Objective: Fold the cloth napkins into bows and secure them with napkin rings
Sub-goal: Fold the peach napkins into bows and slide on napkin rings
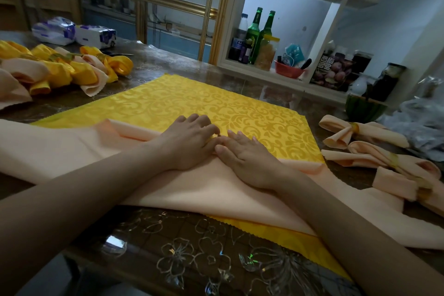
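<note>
1. Far left, a pile of finished bows (pixel 60 69) lies on the table. Glossy yellow satin loops are mixed with matte peach ones, and their cut ends are zigzag-edged.
2. Behind the pile sit soft plastic-wrapped tissue packs (pixel 96 36), white with purple print.
3. The peach napkin (pixel 60 149) is smooth and plain. It stretches across the near part of the table, and its far edge is rolled into a soft fold.
4. The yellow napkin (pixel 192 103) lies flat under the peach one, a shiny damask square woven with scrolls. Its pinked edge shows again at the near side.
5. The left hand (pixel 189 144) rests on the peach fold with its knuckles raised and fingers curled. Whether it pinches the cloth cannot be told.
6. The right hand (pixel 249 158) touches the left hand and lies flat, its straight fingers pressing the fold and gripping nothing.
7. At the right lie peach bows (pixel 384 163), each cinched by a gold napkin ring (pixel 354 127).
8. The table (pixel 168 247) is dark brown under a clear, glossy cover printed with flower outlines.
9. Beyond it stand gold-framed glass panels. Further right, white shelves (pixel 276 72) hold two green glass bottles (pixel 254 31), jars and a red bowl.
</note>
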Motion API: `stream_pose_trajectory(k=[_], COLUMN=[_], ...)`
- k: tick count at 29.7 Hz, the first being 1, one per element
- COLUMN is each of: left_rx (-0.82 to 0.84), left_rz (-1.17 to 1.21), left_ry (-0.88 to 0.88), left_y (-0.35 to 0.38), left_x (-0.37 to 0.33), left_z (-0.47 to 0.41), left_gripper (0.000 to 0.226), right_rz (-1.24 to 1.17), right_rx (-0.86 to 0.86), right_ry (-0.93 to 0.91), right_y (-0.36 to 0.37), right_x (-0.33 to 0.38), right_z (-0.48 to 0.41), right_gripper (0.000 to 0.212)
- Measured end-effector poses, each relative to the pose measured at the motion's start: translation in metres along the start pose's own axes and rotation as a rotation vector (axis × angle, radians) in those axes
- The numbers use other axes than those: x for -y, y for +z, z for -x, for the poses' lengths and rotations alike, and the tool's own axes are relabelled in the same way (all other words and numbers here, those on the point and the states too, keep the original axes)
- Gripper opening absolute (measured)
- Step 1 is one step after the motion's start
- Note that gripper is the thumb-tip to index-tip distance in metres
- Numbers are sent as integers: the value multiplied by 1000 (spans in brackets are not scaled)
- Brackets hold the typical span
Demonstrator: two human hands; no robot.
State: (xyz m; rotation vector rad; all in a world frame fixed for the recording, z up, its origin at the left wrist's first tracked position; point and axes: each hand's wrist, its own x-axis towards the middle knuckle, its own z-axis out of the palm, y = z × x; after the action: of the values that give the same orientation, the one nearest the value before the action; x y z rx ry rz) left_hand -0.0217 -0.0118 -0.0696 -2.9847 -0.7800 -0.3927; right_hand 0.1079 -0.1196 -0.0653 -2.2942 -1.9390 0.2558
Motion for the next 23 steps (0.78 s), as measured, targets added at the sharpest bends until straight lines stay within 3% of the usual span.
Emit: stream_pose_trajectory(k=[5,8,12,15,19,23], left_rx=[264,283,254,155,-242,-217], left_rz=[8,52,107,166,270,207], left_ry=[-80,-97,-113,-139,-180,-174], left_y=[2,0,1,0,-8,-18], left_x=[2,1,1,-1,-6,3], left_z=[-5,-6,-5,-3,6,19], left_gripper=[51,51,52,53,40,27], right_rz=[-33,-87,-286,-283,-353,-377], right_rx=[57,49,-167,-273,-220,-148], right_ry=[29,12,-36,-20,-39,-42], right_y=[-5,-6,-8,-17,-26,-35], right_x=[0,-1,-4,-9,-14,-13], right_z=[-6,-6,4,7,12,13], right_gripper=[59,54,38,21,12,9])
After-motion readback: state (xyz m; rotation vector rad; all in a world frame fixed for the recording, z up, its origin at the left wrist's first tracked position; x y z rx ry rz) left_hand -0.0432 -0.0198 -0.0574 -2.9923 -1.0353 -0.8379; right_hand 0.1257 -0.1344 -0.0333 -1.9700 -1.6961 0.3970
